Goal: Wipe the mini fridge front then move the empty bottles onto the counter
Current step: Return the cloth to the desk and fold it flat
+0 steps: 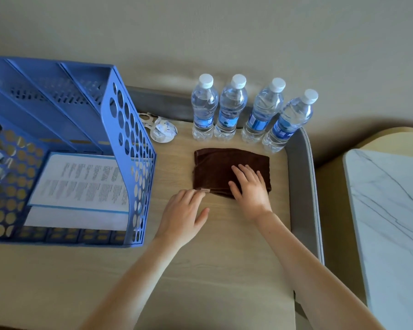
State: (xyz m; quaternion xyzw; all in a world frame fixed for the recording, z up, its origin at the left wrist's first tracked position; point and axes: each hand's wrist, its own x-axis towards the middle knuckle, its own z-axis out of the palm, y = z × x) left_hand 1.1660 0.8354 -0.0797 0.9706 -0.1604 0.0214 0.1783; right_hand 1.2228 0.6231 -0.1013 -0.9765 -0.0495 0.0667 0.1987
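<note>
Bottles (231, 108): four clear plastic ones with white caps and blue labels; standing upright in a row at the back of the counter, close to the wall; the two on the left just beside each other, the two on the right likewise, with the rightmost a little nearer the camera; whether they hold water I cannot tell
Cloth (215, 167): dark brown, folded into a rectangle; lying flat on the counter just in front of the bottles, not touching them; a small tan tag at its near left corner
Right hand (250, 189): laid palm down on the right half of the cloth; fingers straight and spread wide, gripping nothing
Left hand (181, 215): resting on the counter at the cloth's near left corner; fingertips on the tag, thumb held out to the side; fingers relaxed, not closed round anything
Counter (212, 270): pale wood-grain top with a grey raised rim along its back and right edge
File rack (127, 139): blue perforated plastic, on the left of the counter; a printed sheet (86, 182) lies inside it
Small white item (161, 131): between the rack and the leftmost bottle; too blurred to name
Marble top (391, 210): white with grey veins, to the right, apart from the counter
</note>
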